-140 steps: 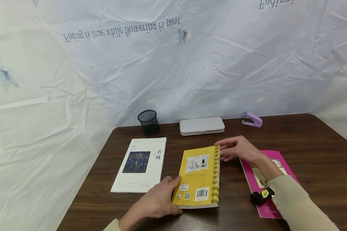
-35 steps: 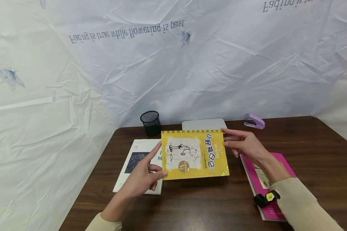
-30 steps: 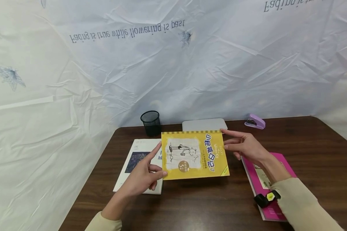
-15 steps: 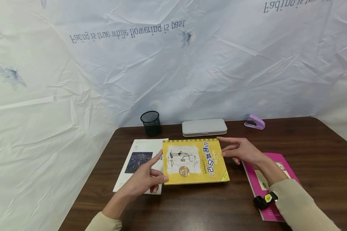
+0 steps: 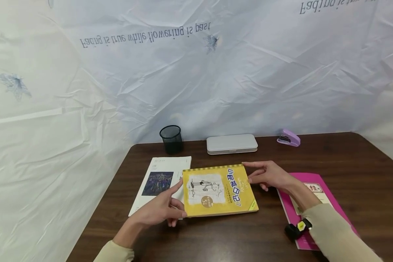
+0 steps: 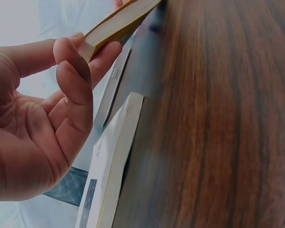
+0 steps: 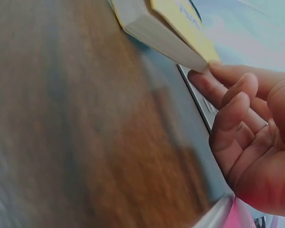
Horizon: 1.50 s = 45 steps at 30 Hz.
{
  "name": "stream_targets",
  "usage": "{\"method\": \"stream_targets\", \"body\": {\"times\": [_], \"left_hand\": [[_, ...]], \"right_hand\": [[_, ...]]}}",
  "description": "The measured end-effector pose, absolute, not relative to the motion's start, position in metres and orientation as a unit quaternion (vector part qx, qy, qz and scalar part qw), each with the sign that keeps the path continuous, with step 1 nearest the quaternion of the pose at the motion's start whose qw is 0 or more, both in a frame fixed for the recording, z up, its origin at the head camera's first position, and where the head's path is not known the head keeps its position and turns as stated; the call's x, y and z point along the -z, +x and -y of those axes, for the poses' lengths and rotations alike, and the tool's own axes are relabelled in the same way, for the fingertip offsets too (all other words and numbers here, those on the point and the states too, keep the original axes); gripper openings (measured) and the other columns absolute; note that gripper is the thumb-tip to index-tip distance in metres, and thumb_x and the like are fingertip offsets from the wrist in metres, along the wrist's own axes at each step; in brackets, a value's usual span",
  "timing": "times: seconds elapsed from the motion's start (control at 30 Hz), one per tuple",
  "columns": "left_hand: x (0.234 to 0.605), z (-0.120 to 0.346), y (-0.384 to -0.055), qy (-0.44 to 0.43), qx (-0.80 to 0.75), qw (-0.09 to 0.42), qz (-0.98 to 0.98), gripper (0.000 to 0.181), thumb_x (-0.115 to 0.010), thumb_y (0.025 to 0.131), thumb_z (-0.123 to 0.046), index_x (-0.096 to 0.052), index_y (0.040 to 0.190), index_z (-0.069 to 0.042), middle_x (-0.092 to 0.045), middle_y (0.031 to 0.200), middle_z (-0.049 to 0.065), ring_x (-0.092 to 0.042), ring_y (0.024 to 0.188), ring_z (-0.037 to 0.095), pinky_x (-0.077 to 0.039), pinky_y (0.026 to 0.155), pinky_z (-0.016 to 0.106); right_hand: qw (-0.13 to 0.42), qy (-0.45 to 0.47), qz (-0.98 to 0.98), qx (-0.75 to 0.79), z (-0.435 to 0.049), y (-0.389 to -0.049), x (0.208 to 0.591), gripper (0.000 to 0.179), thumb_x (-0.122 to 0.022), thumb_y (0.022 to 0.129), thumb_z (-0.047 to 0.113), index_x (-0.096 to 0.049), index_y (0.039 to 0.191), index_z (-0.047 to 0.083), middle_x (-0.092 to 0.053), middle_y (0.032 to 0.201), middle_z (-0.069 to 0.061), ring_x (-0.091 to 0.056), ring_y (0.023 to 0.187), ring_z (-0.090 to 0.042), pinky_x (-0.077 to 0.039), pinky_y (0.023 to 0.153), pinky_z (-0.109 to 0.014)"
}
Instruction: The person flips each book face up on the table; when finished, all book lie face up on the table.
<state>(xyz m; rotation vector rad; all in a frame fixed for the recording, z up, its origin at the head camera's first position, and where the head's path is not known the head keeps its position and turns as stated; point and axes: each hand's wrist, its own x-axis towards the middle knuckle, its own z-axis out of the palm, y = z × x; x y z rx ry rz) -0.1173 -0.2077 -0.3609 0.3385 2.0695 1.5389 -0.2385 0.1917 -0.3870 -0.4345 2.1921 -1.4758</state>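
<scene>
A yellow paperback book [image 5: 221,191] is between my two hands in the head view, front cover up with its title running sideways. My left hand [image 5: 158,209] pinches its left edge, thumb near the front corner. At the right edge my right hand [image 5: 272,177] pinches the book, index finger reaching to the far corner. In the left wrist view the left thumb and a finger grip the book [image 6: 118,26], other fingers curled beside it. The right wrist view has the book's page block [image 7: 164,40] facing the camera, the right hand [image 7: 256,137] gripping one corner.
A white book [image 5: 157,182] lies at left, partly behind the left hand. A pink book [image 5: 314,182] lies under the right forearm. Along the back stand a black mesh pen cup [image 5: 171,140], a white flat case [image 5: 231,143] and a purple stapler [image 5: 289,138].
The yellow book has turned from back cover up to front cover up, and rotated sideways. In the last second both hands have lowered it toward me, uncovering the white case.
</scene>
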Motion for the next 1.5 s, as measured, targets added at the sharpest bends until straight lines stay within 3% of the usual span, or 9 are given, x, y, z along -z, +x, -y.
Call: {"method": "stream_targets", "body": {"times": [0.37,1.1,1.5], "left_hand": [[0.366,0.211,-0.122,0.092,-0.562,0.272,-0.776,0.107,-0.079,0.092,-0.008,-0.006,0.171,-0.010,-0.077,0.089,0.017,-0.061,0.056,0.014,-0.051,0.054,0.028],[0.373,0.219,-0.124,0.072,-0.567,0.311,-0.760,0.103,-0.076,0.094,-0.005,-0.005,0.169,0.000,-0.079,0.089,0.017,-0.063,0.055,0.011,-0.052,0.052,0.024],[0.372,0.217,-0.122,0.060,-0.517,0.293,-0.802,0.104,-0.082,0.091,-0.010,-0.013,0.168,-0.001,-0.078,0.079,0.013,-0.057,0.046,0.010,-0.048,0.045,0.024]], "right_hand": [[0.241,-0.155,-0.794,0.537,-0.185,-0.238,0.393,0.073,-0.077,0.096,0.011,-0.044,0.160,0.004,-0.078,0.106,-0.015,-0.056,0.056,-0.011,-0.053,0.055,-0.025],[0.231,-0.168,-0.812,0.509,-0.174,-0.236,0.398,0.068,-0.077,0.094,0.008,-0.049,0.156,0.000,-0.072,0.091,-0.008,-0.053,0.053,-0.012,-0.051,0.049,-0.026],[0.235,-0.162,-0.825,0.488,-0.170,-0.235,0.393,0.067,-0.077,0.094,0.009,-0.050,0.154,-0.003,-0.072,0.088,-0.008,-0.056,0.053,-0.013,-0.054,0.050,-0.028]]}}
